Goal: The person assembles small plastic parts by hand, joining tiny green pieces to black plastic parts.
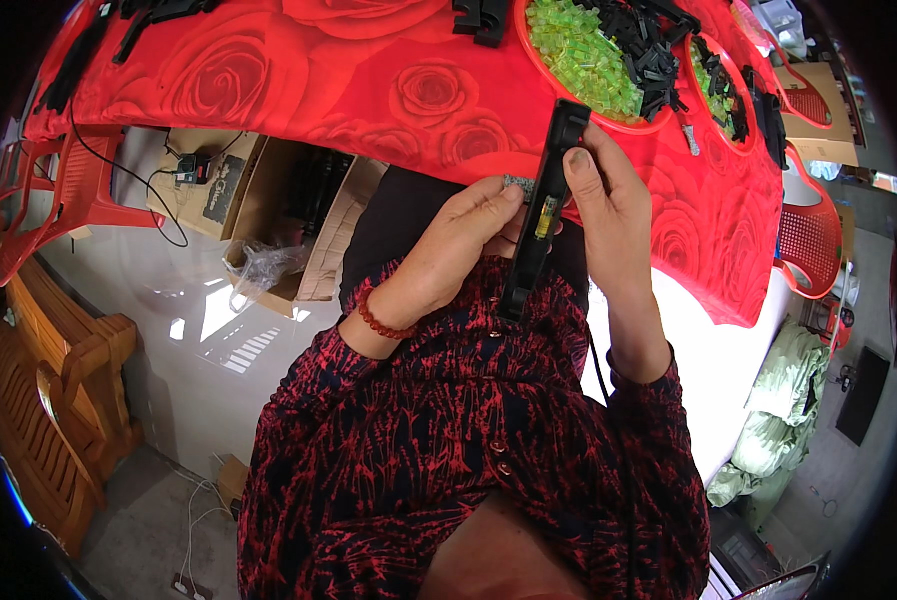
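Observation:
A black spirit level point(545, 215) with a yellow-green vial in its middle is held slantwise above my lap, at the table's near edge. My right hand point(608, 195) grips its upper half, thumb lying along the face. From the other side, my left hand point(465, 235) pinches a small grey speckled piece point(517, 184) between thumb and fingers, close against the level's edge. Some left fingers are hidden behind the level. Beyond my hands, a red basin point(524, 62) contains many yellow-green vials point(578, 60) and small black parts point(658, 80).
A red rose-patterned cloth point(368, 100) covers the table. At its right stands a smaller red basin point(746, 146); black pieces point(480, 20) lie along the far side. Below left are an open cardboard box point(268, 215), a red chair point(78, 200) and a wooden bench point(68, 390).

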The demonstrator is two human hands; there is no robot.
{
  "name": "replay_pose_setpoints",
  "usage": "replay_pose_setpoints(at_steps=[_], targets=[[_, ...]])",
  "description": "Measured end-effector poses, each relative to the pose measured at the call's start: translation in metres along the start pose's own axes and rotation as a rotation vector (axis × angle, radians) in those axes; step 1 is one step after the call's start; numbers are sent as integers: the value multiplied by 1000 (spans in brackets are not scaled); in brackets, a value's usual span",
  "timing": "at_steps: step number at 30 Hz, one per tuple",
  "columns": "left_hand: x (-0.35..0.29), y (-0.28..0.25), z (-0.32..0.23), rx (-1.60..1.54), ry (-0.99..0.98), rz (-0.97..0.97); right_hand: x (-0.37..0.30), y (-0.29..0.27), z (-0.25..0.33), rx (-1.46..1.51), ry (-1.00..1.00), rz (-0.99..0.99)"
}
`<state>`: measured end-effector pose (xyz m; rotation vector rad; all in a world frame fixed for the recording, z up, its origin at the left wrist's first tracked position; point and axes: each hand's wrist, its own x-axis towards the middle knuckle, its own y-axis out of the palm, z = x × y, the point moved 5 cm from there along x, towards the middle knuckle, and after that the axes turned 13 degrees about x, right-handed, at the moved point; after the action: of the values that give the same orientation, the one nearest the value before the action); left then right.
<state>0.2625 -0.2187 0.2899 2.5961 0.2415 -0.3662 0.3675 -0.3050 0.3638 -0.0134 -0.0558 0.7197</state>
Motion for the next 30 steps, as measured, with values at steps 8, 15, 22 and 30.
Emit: replay_pose_setpoints(at_steps=[8,15,22,30], targets=[[-1,3,-3,3,22,72,0,-1,-1,39,45,12],[0,3,3,-73,22,66,6,-8,-25,286,178,-32],[1,3,6,-119,21,61,7,-10,-39,368,295,-78],[-1,4,3,-150,-11,79,6,-10,-38,358,328,-86]])
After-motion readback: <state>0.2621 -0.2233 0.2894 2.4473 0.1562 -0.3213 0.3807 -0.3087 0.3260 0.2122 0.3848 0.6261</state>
